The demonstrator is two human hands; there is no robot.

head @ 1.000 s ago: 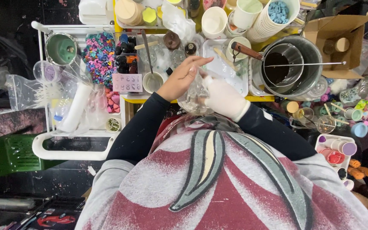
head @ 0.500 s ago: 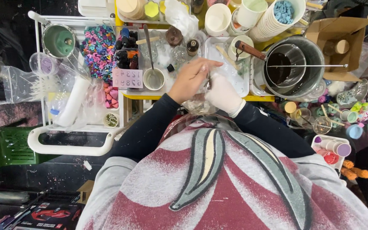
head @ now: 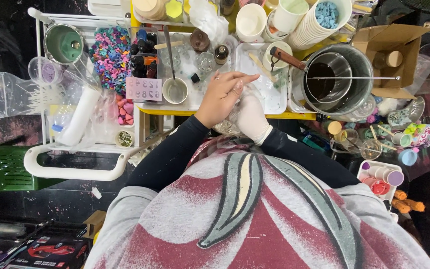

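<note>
My two hands meet over a crinkled clear plastic bag at the centre of the frame.

My bare left hand (head: 222,94) lies on top, fingers stretched toward the upper right, while my white-gloved right hand (head: 251,115) sits just beneath it; both close together on the crinkled clear plastic bag (head: 227,124), which bulges out below them at the near edge of the yellow-rimmed worktop (head: 175,111). What the bag holds I cannot tell. Just left of my hands a small round metal cup with a long spoon (head: 175,89) stands on a clear tray. To the right sits a large steel pot with a smaller dark-filled pot inside (head: 334,79). At the upper left a heap of small multicoloured shapes (head: 109,57) rests on the white wire trolley (head: 75,167).
</note>
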